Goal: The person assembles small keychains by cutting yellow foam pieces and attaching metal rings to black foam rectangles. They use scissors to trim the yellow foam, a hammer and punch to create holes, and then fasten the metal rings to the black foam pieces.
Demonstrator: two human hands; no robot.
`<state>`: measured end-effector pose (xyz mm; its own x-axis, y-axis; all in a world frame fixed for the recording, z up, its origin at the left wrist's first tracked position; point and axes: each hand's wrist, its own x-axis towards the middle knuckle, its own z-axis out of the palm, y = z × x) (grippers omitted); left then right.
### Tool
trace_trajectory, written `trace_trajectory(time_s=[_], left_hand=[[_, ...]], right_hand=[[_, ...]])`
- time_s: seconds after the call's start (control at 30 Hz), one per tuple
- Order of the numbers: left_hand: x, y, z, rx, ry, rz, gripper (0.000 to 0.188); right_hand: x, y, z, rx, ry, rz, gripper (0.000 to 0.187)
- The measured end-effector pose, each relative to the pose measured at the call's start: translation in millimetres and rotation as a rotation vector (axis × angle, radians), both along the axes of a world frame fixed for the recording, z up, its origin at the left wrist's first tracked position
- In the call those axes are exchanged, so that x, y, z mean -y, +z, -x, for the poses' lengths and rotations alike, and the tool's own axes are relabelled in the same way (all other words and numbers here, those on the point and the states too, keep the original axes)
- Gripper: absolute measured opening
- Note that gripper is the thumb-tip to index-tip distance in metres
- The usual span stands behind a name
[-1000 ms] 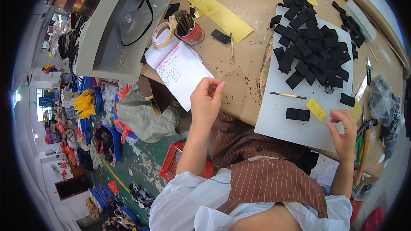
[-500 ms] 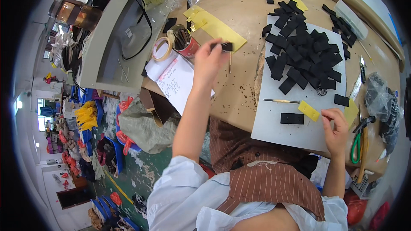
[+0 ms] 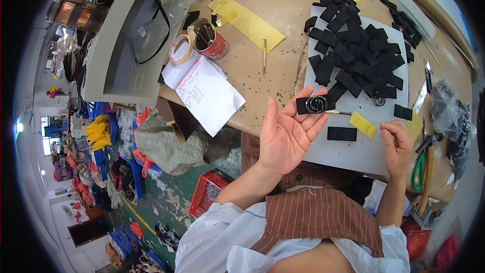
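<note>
My left hand [image 3: 288, 134] is turned palm up over the near left edge of a white board [image 3: 319, 157]. Across its outstretched fingertips lies a black strap piece with a shiny round buckle [image 3: 317, 104]. My right hand [image 3: 397, 144] is closed at the board's right edge, thumb against curled fingers; whatever they hold, if anything, is hidden. Between the hands lie a flat black strip [image 3: 341, 134] and a small yellow template with holes [image 3: 362, 124]. The tip of a thin tool [image 3: 343, 113] shows beyond my left fingers, its other end hidden.
Many black strips [image 3: 353, 53] are heaped on the board. Left lie a notebook [image 3: 209, 93], a tape roll [image 3: 180, 49], a red tin of sticks [image 3: 216, 46], a yellow sheet [image 3: 252, 23] and a slim tool [image 3: 264, 58]. Right are a cutter [image 3: 428, 78] and green-handled scissors [image 3: 419, 173].
My left hand has come from beside the tin and yellow sheet to the board's near left, turning palm up with the black strap piece. My right hand stays nearly in place.
</note>
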<state>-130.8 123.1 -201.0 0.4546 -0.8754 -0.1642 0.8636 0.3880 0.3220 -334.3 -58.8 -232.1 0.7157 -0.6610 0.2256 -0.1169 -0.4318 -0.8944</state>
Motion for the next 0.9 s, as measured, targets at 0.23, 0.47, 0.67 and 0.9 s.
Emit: trace_trajectory(time_s=[0.23, 0.47, 0.67, 0.9], left_hand=[[-1.4, -3.2, 2.8, 0.020, 0.020, -0.049, 0.072], [-1.2, -5.6, 2.2, -0.004, 0.042, -0.037, 0.072], [-2.2, -7.4, -1.2, -0.013, 0.056, -0.027, 0.073], [-2.7, -8.2, -1.4, -0.022, 0.056, -0.009, 0.073]], right_hand=[[0.1, -0.4, -0.4, 0.001, -0.001, -0.001, 0.011], [-1.0, -1.8, 0.0, 0.011, -0.006, -0.028, 0.011], [-0.2, -0.8, 0.2, 0.001, -0.005, -0.016, 0.011], [-0.2, -0.5, -0.9, 0.006, -0.006, -0.012, 0.011]])
